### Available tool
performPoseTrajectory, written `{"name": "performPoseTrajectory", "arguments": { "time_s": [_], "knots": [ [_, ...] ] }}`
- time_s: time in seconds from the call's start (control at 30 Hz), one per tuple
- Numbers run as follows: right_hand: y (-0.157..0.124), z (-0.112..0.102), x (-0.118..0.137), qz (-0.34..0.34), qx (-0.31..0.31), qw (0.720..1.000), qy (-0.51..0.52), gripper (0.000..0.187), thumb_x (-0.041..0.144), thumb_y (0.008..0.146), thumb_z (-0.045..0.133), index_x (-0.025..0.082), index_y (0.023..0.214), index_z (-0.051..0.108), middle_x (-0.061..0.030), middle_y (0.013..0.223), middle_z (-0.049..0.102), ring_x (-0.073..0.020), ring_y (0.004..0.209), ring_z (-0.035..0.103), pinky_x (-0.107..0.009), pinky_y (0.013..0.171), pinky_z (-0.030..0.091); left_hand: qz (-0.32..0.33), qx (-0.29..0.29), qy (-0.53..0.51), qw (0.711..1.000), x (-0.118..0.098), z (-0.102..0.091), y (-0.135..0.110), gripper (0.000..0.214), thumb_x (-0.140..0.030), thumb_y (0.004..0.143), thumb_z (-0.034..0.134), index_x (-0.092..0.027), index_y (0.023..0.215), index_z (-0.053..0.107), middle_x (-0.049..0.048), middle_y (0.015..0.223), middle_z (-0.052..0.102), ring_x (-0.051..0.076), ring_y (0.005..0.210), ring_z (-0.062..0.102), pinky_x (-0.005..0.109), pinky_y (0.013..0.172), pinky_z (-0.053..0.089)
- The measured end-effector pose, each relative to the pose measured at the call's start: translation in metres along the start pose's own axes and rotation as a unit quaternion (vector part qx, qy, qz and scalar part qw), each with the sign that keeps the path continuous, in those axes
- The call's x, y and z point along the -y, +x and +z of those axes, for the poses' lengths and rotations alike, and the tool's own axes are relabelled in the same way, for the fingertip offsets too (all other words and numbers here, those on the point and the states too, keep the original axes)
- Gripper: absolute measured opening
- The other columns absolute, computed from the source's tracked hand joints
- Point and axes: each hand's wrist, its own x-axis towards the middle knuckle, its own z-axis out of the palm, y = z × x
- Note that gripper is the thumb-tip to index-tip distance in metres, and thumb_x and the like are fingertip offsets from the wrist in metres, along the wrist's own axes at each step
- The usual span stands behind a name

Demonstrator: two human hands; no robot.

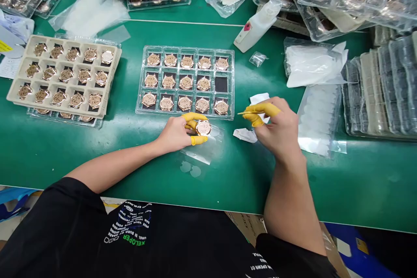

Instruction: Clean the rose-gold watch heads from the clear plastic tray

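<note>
**Left hand grips a watch case, right hand pinches a thin stick**

On my feed, the left hand (pixel 174 134) is closed around a round rose-gold watch case (pixel 203 128), gripping its edge between yellow finger cots (pixel 194 116). The case sits just in front of a clear plastic tray (pixel 185 47) and above a sheet of clear film (pixel 200 152). The tray holds fourteen matching cases, with a dark pad (pixel 221 84) showing at the right end of its middle row. The right hand (pixel 280 132) is raised nearby, pinching a thin pointed stick (pixel 247 113) between its fingertips (pixel 260 110), its tip aimed toward the case but well apart from it. White wipes (pixel 245 135) lie just below the stick on the green workbench (pixel 325 182). A beige tray of cases (pixel 19 100) sits to the left.
</note>
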Motion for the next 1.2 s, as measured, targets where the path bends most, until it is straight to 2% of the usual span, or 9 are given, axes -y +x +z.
{"name": "performPoseTrajectory", "arguments": {
  "time_s": [0.2, 0.4, 0.5, 0.63, 0.8, 0.93, 1.03, 1.1, 1.2],
  "knots": [
    [-0.009, 0.026, 0.065, -0.145, 0.000, 0.979, 0.141, 0.038, 0.006, 0.089, 0.057, 0.034, 0.108, 0.071, -0.0035, 0.096, 0.075, -0.0226, 0.089, 0.071, -0.043, 0.076, 0.059, -0.017, 0.002, -0.046, 0.999, 0.001, 0.002, 0.001, 0.059, -0.018, 0.063, 0.090, -0.015, 0.120, 0.077, 0.0037, 0.087, 0.079, 0.015, 0.079, 0.075, 0.030, 0.081, 0.066],
    [-0.013, 0.041, 0.078, -0.218, -0.022, 0.966, 0.135, 0.045, -0.003, 0.087, 0.052, 0.031, 0.108, 0.072, -0.0023, 0.090, 0.076, -0.0202, 0.083, 0.069, -0.039, 0.071, 0.057, -0.003, -0.019, -0.018, 1.000, 0.003, 0.003, -0.002, 0.059, -0.022, 0.063, 0.091, -0.014, 0.120, 0.079, 0.0041, 0.088, 0.080, 0.015, 0.078, 0.074, 0.026, 0.074, 0.063],
    [-0.015, 0.035, 0.080, -0.219, -0.017, 0.970, 0.105, 0.045, -0.007, 0.082, 0.051, 0.028, 0.105, 0.069, -0.0022, 0.087, 0.075, -0.0183, 0.076, 0.065, -0.034, 0.064, 0.053, 0.004, -0.017, 0.013, 1.000, 0.001, 0.002, -0.004, 0.058, -0.022, 0.064, 0.090, -0.016, 0.121, 0.080, 0.0046, 0.089, 0.081, 0.015, 0.078, 0.074, 0.026, 0.074, 0.063],
    [-0.012, 0.028, 0.076, -0.190, 0.036, 0.976, 0.104, 0.034, -0.003, 0.081, 0.055, 0.024, 0.096, 0.067, -0.0014, 0.079, 0.069, -0.0156, 0.067, 0.061, -0.029, 0.056, 0.048, -0.001, 0.004, 0.034, 0.999, -0.001, 0.002, -0.004, 0.056, -0.025, 0.065, 0.090, -0.017, 0.120, 0.080, 0.0031, 0.086, 0.081, 0.014, 0.075, 0.073, 0.025, 0.072, 0.062],
    [-0.010, 0.029, 0.070, -0.196, -0.057, 0.971, 0.124, 0.044, -0.005, 0.083, 0.055, 0.028, 0.107, 0.070, -0.0022, 0.084, 0.070, -0.0180, 0.075, 0.066, -0.033, 0.065, 0.054, -0.009, -0.002, 0.003, 1.000, 0.000, 0.002, -0.002, 0.057, -0.025, 0.064, 0.090, -0.015, 0.120, 0.079, 0.0033, 0.084, 0.079, 0.015, 0.076, 0.074, 0.026, 0.074, 0.063],
    [-0.011, 0.028, 0.073, -0.237, 0.018, 0.967, 0.096, 0.048, -0.008, 0.079, 0.051, 0.026, 0.107, 0.069, -0.0026, 0.085, 0.073, -0.0181, 0.073, 0.062, -0.033, 0.063, 0.051, -0.003, -0.006, 0.021, 1.000, 0.002, 0.001, -0.002, 0.057, -0.025, 0.065, 0.089, -0.017, 0.121, 0.080, 0.0048, 0.091, 0.081, 0.016, 0.078, 0.075, 0.027, 0.075, 0.064],
    [-0.010, 0.023, 0.072, -0.208, 0.057, 0.969, 0.122, 0.034, -0.002, 0.085, 0.057, 0.025, 0.103, 0.069, -0.0021, 0.082, 0.069, -0.0160, 0.070, 0.062, -0.030, 0.059, 0.049, -0.002, 0.008, 0.036, 0.999, 0.002, 0.000, -0.002, 0.057, -0.026, 0.065, 0.090, -0.018, 0.121, 0.080, 0.0034, 0.087, 0.081, 0.015, 0.076, 0.074, 0.027, 0.074, 0.064],
    [-0.009, 0.022, 0.071, -0.167, 0.039, 0.973, 0.155, 0.023, 0.007, 0.091, 0.067, 0.025, 0.105, 0.070, -0.0020, 0.083, 0.069, -0.0149, 0.071, 0.064, -0.028, 0.059, 0.050, -0.003, 0.012, 0.033, 0.999, 0.001, 0.000, -0.002, 0.057, -0.027, 0.066, 0.091, -0.018, 0.121, 0.079, 0.0027, 0.086, 0.080, 0.015, 0.076, 0.075, 0.027, 0.075, 0.065],
    [-0.010, 0.024, 0.075, -0.163, -0.023, 0.977, 0.136, 0.025, 0.006, 0.091, 0.069, 0.026, 0.106, 0.070, -0.0022, 0.084, 0.070, -0.0159, 0.073, 0.063, -0.029, 0.061, 0.050, -0.008, 0.006, 0.029, 1.000, 0.001, 0.001, -0.003, 0.057, -0.027, 0.068, 0.090, -0.018, 0.123, 0.078, 0.0030, 0.088, 0.081, 0.016, 0.076, 0.076, 0.028, 0.076, 0.066]
  ]
}}
